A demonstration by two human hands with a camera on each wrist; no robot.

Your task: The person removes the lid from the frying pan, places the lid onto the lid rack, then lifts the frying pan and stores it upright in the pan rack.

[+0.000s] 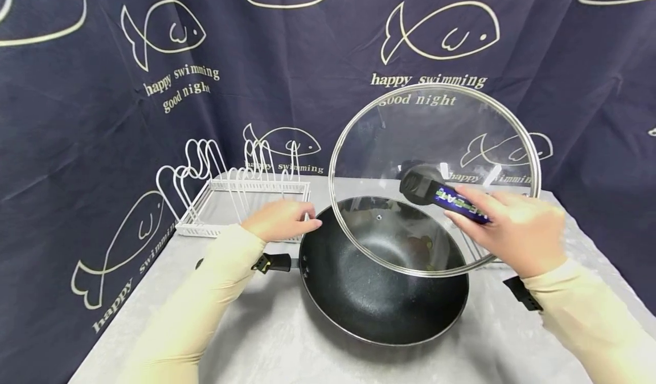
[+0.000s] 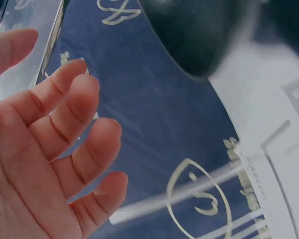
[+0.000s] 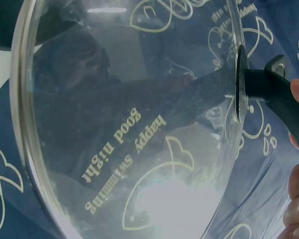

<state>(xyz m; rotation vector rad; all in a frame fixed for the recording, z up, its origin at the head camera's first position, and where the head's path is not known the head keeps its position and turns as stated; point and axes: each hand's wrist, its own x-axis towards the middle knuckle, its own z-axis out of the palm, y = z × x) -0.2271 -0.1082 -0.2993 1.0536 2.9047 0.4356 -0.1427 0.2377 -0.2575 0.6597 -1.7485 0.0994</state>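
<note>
Tilted over the round black wok, the clear round metal-rimmed glass lid hangs from the right hand, fingers wrapped around its black-and-blue handle: surest hold on something likely stiff, weighty, breakable! Left hand by the wok's left rim, fingers relaxed, empty.

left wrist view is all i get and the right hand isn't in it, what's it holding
Observer: The right hand holds the glass lid by its handle.
Operator: any marking on that handle
Observer: Yes, the head view shows a blue label with lettering on it.
Operator: is the lid sitting on the pan
Observer: No, it is tilted up, with its lower edge in front of part of the pan as the head view sees it.
</note>
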